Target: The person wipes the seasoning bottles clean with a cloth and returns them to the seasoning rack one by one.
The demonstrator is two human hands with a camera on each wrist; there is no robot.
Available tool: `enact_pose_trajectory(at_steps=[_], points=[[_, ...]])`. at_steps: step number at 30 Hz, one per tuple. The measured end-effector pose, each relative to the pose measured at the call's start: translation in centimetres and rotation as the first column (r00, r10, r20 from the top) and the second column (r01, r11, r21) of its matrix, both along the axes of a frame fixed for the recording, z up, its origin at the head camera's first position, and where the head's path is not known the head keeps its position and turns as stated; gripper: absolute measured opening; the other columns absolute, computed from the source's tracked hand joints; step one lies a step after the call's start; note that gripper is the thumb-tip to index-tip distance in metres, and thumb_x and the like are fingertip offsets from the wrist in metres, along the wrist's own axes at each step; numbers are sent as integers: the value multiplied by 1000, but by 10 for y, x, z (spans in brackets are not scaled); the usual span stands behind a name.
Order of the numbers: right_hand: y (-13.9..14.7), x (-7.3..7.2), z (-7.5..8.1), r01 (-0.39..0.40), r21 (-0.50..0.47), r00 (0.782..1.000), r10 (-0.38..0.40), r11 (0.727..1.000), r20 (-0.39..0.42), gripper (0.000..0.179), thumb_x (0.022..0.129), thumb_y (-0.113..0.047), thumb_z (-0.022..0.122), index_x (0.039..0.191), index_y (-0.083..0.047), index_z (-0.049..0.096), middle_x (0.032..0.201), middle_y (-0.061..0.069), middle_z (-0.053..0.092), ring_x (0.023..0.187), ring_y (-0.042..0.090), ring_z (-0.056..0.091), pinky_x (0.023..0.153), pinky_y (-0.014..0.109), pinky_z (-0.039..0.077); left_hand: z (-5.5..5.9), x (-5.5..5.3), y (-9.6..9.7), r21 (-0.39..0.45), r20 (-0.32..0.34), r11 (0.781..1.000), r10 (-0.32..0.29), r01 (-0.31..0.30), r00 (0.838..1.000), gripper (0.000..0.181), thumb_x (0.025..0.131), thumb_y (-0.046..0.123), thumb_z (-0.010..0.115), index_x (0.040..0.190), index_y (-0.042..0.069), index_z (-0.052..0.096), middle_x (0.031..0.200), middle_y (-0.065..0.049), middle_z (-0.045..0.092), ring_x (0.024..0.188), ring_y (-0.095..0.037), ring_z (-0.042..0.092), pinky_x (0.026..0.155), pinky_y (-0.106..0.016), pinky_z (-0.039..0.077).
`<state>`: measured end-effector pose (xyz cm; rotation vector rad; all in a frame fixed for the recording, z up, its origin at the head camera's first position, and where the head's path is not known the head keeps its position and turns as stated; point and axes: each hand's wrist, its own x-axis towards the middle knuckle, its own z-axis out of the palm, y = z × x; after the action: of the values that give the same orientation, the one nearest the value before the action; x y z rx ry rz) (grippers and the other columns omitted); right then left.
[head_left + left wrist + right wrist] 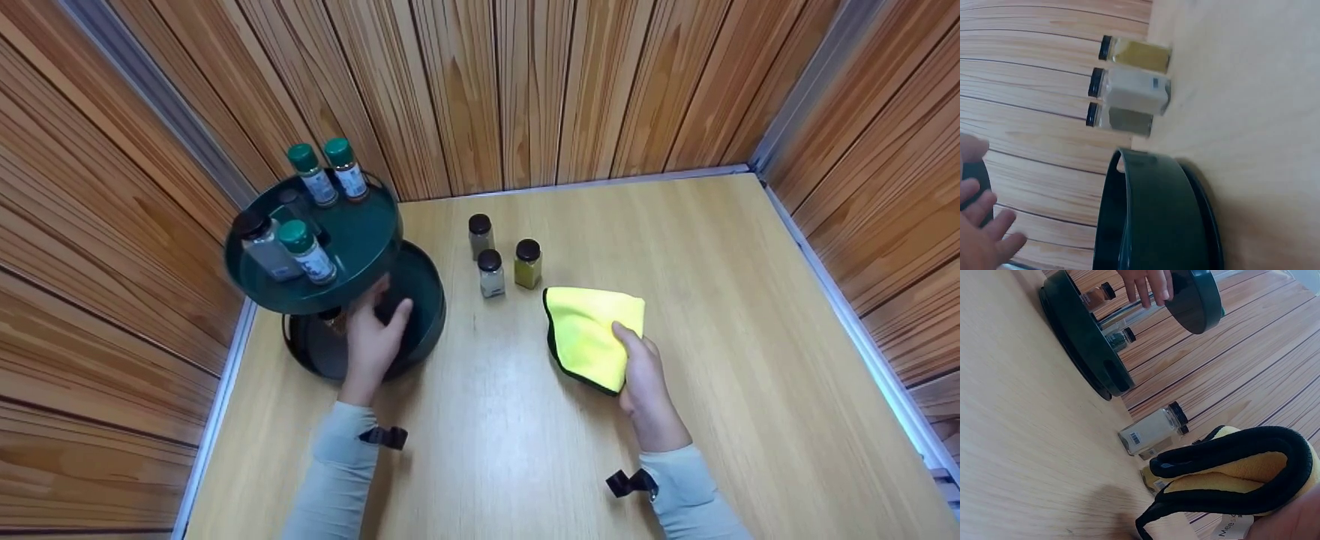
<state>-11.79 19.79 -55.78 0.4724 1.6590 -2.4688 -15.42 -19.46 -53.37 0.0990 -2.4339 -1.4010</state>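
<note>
My left hand (373, 341) reaches between the tiers of a dark green two-tier turntable rack, its fingers loosely spread and partly hidden beneath the upper tray (364, 240). In the right wrist view, those fingers (1156, 287) are beside the upper tray's edge; whether they touch it, I cannot tell. The lower tray (433, 319) holds a brown-filled spice jar (1094, 298) and another spice jar (1118, 339). My right hand (646, 382) grips a folded yellow cloth (589, 330) with black edging, thumb on top, above the table.
Three black-capped spice jars, one greyish (481, 244), one white (492, 281) and one yellow-green (528, 270), stand between rack and cloth. On the upper tray are green-capped bottles (315, 262) and a large dark-capped jar (274, 251). Wood-panelled walls (525, 90) enclose the table (480, 450).
</note>
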Motion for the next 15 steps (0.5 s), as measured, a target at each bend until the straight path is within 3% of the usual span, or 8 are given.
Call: enact_pose_trajectory(at_steps=[3,5,15], points=[[1,1,-1,-19,0,1000,19,1000,-16,39,107,-38,51,123,-3,52,97,4,68,87,19,68,72,32,56,-1,-8,4,60,1,993,-100,99,995,57,98,33,71,147,14,49,146,-5,55,136,-22,51,115,-47,41],[1,1,-1,-24,-4,999,24,1000,-23,39,107,-38,50,123,-3,52,98,4,68,87,20,68,72,32,56,-2,-14,7,80,4,988,-133,133,991,56,98,30,71,146,12,50,145,-4,55,135,-21,52,115,-46,41],[-1,1,0,2,4,1000,-2,1000,0,40,106,-38,53,122,-2,52,95,3,69,87,19,68,74,31,55,1,-37,26,172,87,975,-154,137,984,58,97,28,72,148,14,48,150,-4,53,141,-19,46,119,-42,36]])
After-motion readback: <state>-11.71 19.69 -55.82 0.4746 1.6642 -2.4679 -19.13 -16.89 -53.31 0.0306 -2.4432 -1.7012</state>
